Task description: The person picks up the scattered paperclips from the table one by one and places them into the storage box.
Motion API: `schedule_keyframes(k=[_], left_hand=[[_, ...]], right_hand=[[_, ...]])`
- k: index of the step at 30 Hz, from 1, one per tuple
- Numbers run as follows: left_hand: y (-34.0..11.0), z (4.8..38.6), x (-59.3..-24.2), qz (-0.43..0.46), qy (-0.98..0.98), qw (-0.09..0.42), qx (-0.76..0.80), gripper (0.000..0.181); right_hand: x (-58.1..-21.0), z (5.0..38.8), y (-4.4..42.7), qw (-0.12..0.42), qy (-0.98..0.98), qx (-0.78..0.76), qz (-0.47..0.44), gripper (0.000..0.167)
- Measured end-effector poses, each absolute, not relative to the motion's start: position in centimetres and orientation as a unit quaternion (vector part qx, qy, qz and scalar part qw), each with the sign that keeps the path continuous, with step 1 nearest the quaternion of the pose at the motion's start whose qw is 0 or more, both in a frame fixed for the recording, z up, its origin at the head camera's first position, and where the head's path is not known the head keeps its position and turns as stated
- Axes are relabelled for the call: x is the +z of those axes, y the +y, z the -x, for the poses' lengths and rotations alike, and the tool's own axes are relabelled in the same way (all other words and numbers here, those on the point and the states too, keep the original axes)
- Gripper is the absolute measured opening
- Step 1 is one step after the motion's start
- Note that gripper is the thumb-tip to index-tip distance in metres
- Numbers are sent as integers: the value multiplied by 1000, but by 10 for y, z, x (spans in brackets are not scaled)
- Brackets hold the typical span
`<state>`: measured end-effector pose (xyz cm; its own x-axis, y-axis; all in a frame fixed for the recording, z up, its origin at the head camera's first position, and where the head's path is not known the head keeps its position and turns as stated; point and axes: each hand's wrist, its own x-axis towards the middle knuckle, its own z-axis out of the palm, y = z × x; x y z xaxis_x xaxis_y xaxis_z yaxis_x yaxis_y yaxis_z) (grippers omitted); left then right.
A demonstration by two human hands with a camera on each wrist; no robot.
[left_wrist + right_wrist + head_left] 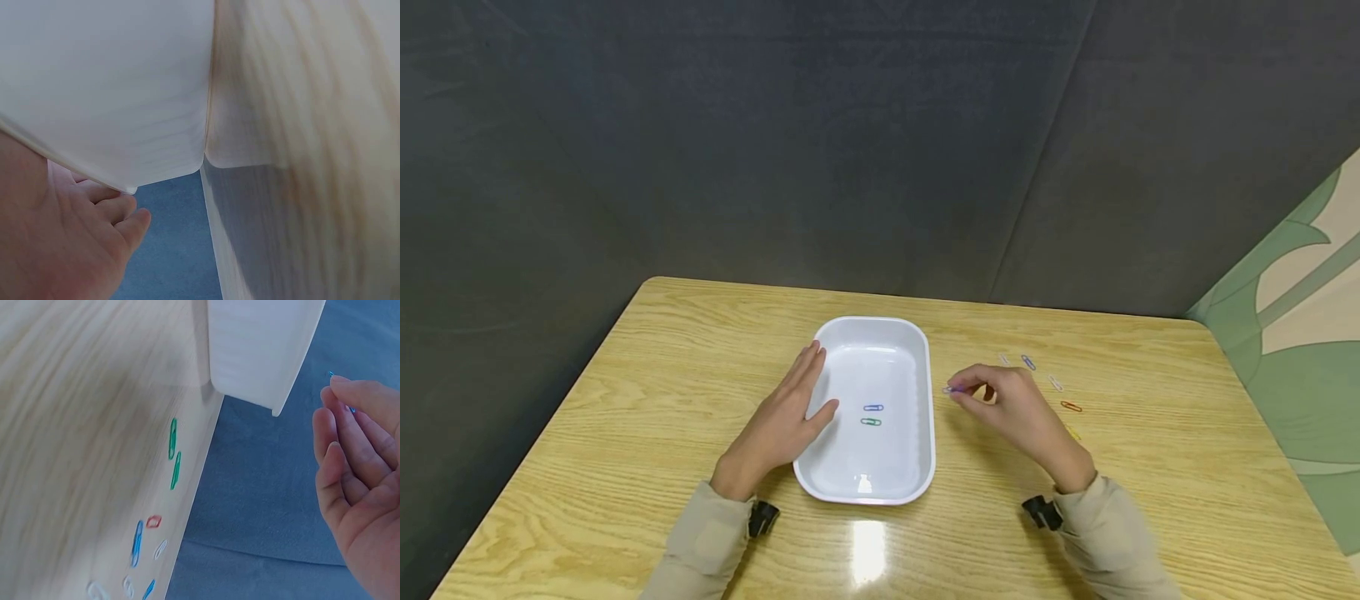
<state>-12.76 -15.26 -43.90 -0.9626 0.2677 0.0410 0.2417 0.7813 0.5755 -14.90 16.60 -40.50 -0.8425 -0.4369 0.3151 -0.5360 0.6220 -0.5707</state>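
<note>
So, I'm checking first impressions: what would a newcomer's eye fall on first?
Likely the tray, near the middle of the table, with a blue clip and a green clip inside. Next, the right hand, just right of the tray, its fingers pinching what looks like another clip. Then the orange clip on the table, right of that hand.

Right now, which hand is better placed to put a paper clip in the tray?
Probably the right hand: it pinches a paper clip beside the white tray, while the left hand lies at its opposite edge.
</note>
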Motion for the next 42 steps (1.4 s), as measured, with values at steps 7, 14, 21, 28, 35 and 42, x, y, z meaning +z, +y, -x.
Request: schedule_keyframes(k=[7,14,21,28,35,42], left_hand=[[-153,127,-439,-136,944,20,301,75],[-154,127,-439,-136,944,20,299,75],[-154,127,-439,-136,945,20,297,75],[-153,127,-439,-134,946,19,295,75],[-153,128,-439,-140,946,14,293,75],[-154,129,-439,-144,944,16,296,74]], right_hand=[[-399,151,151,62,-893,351,-274,7],[-399,155,135,48,-895,348,-276,9],[-399,157,118,33,-894,342,-289,9],[-404,155,101,15,-886,337,-318,9],[-410,155,89,-2,-880,330,-342,10],[-417,153,80,-30,-875,322,-361,9]])
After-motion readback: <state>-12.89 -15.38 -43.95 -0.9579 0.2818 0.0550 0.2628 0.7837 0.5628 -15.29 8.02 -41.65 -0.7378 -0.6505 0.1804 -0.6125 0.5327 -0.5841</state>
